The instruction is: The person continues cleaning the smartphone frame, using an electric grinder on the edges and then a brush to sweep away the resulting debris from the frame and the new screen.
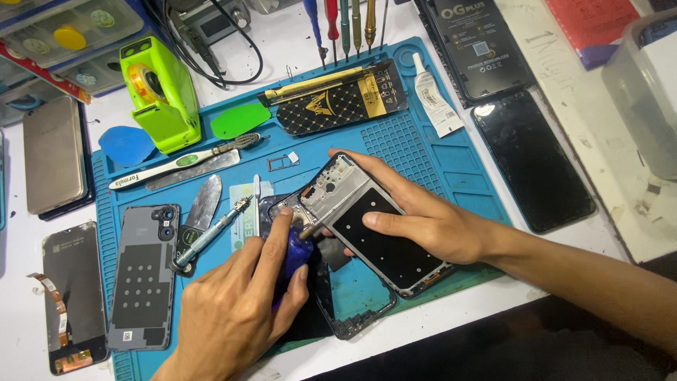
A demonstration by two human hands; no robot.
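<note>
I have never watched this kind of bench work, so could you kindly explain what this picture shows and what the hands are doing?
There is no machine here: the one picture comes from a camera worn on a person's head, looking down at their own two bare hands. The left hand has a blue-handled screwdriver in its grip, tip against the top corner of an opened phone frame. The right hand steadies that frame from the side. All this lies on a blue work mat. Around it are a grey phone back cover, a metal precision screwdriver, a green tape dispenser, a toothbrush, and a dark phone screen off the mat.
</note>
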